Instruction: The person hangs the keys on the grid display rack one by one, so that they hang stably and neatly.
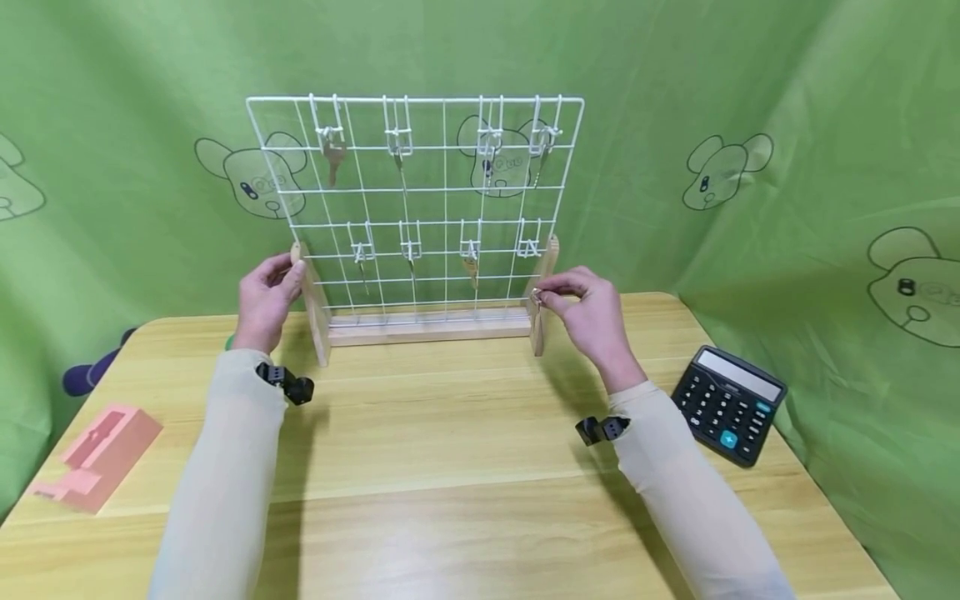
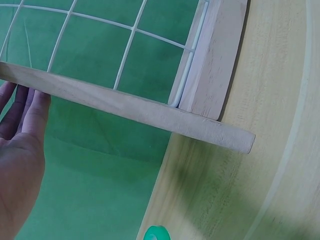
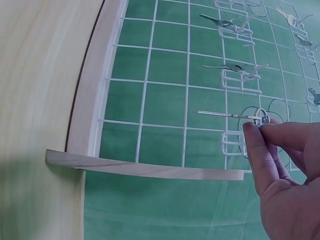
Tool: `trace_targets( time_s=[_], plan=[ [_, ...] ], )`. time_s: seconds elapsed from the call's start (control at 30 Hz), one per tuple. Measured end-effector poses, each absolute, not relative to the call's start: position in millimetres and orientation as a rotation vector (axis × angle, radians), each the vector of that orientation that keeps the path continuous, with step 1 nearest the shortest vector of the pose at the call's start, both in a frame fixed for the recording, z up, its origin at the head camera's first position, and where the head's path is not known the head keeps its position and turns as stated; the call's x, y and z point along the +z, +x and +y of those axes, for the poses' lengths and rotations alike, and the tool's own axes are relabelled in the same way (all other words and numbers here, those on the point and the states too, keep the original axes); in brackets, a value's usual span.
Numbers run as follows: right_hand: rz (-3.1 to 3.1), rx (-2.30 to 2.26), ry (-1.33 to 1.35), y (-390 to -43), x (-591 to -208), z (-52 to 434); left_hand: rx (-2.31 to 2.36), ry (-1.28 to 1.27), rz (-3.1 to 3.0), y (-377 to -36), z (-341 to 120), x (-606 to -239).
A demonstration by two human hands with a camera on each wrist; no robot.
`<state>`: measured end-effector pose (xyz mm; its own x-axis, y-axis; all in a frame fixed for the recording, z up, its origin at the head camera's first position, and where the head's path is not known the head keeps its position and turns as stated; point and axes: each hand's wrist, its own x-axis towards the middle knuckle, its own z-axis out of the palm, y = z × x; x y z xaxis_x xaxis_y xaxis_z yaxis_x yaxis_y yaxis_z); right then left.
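Observation:
A white wire grid stands upright in a wooden base. My left hand holds the upper part of the left wooden side post; the left wrist view has its fingers against that post. With fingertips and thumb, my right hand pinches a key by its small metal ring. The key is held in front of the grid, near the right side post. Close by, the lower right hook bears no visible key. Keys hang from several other hooks, such as this brass key.
A black calculator lies right of my right forearm. At the table's left sits a pink holder. A small green object is beside the left post, and something purple shows beyond the left edge. Green cloth hangs behind.

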<state>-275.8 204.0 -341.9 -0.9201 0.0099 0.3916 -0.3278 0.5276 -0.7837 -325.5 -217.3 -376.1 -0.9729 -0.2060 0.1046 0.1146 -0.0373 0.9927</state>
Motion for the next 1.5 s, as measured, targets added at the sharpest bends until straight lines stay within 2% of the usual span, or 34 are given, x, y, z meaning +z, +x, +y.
trace_targets(
  time_s=[0.63, 1.5],
  plan=[
    [-2.28, 1.408, 0.174, -292, -325, 201, -2.135, 0.089, -1.997, -327, -219, -377],
    [-2.254, 1.339, 0.14, -307, -326, 192, -2.133, 0.077, -1.98, -326, -218, -378]
  ],
)
